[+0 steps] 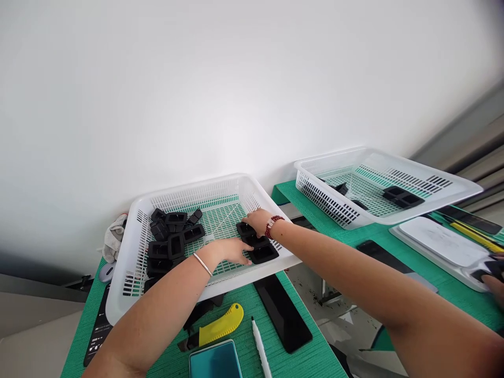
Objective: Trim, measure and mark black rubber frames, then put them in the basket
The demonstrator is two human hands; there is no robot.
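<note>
Both my hands reach into a white slotted basket (136,231) on the green mat. My right hand (258,221), with a red bead bracelet at the wrist, has its fingers curled down on the upper of several black rectangular parts (264,254) in the basket's right side. My left hand (235,251), with a silver bangle, lies palm down with fingers apart, its fingertips at the left edge of the same parts. A heap of similar black frames (176,245) fills the basket's left side.
In front of the basket lie a yellow-handled knife (221,325), a white marker (260,346), a dark phone (283,315) and a teal-topped box (215,362). Right, across a gap, are a second basket (441,186), a white device (441,241) and another person's hand (494,281).
</note>
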